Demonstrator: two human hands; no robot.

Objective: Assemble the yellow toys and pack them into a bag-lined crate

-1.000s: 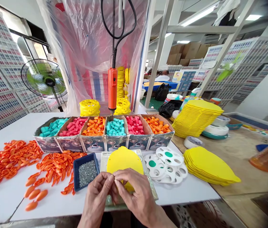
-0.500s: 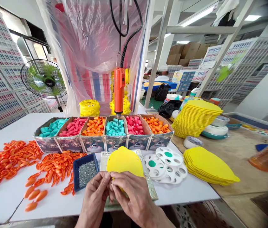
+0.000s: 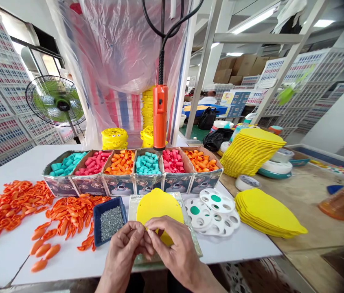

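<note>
My left hand [image 3: 128,246] and my right hand [image 3: 174,246] meet fingertip to fingertip over the near edge of a yellow plastic plate [image 3: 159,206]. Both are closed in a pinch; whatever lies between the fingers is too small or hidden to make out. The plate rests on a flat printed package [image 3: 192,234] on the white table. Left of my hands stands a dark blue tray [image 3: 97,241] of small metal screws [image 3: 111,224]. An orange electric screwdriver [image 3: 160,118] hangs upright beyond the plate, touched by neither hand.
Cardboard bins [image 3: 119,185] with teal, pink and orange pieces line the back. Orange plastic parts [image 3: 16,203] are heaped at left. White discs with holes [image 3: 213,217] and stacked yellow plates [image 3: 266,211] lie at right. A fan [image 3: 63,103] stands back left.
The hanging screwdriver has swung to the right. My hands stay over the plate's near edge with small finger movements, and the right hand's fingers have shifted slightly.
</note>
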